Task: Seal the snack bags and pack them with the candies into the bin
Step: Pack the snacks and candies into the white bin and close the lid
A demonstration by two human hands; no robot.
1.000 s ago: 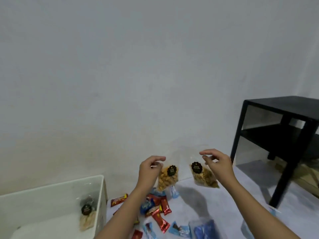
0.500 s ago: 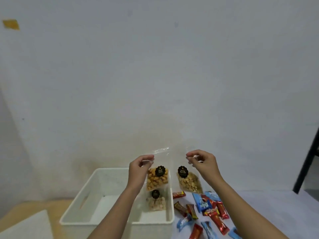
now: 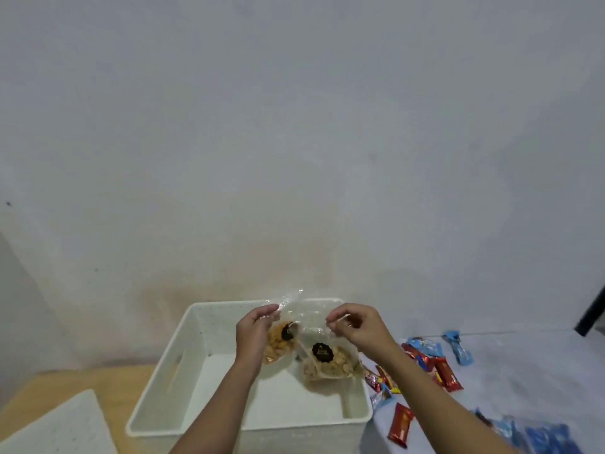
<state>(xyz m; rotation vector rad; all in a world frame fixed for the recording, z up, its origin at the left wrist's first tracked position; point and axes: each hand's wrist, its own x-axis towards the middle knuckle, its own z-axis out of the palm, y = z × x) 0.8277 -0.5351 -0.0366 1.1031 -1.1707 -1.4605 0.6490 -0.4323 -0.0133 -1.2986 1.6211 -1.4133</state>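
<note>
Both bags hung directly over the open white rectangular plastic bin (image 3: 163,381), so the coming move was probably a straight lowering or drop with no sideways reach. The left hand (image 3: 257,334) pinched the top edge of the clear plastic snack bag of orange-brown pieces (image 3: 278,345). That bag hung just right of the palm, its long axis near vertical and slightly tilted. The right hand (image 3: 360,329) had its fingers curled and pinching the crinkled top of the clear plastic snack bag of pale pieces (image 3: 330,360). This one hung down and to the left of the hand, tilted, its bottom low inside the bin by the right wall. Contact with the bin floor could not be told. The two bags sat just beside each other, between the hands. Their seals were too blurred to judge. The red and blue wrapped candies (image 3: 438,368) lay outside the bin on its right, near the right hand and well apart from the left, so the right hand was likely better placed to fetch them.
</note>
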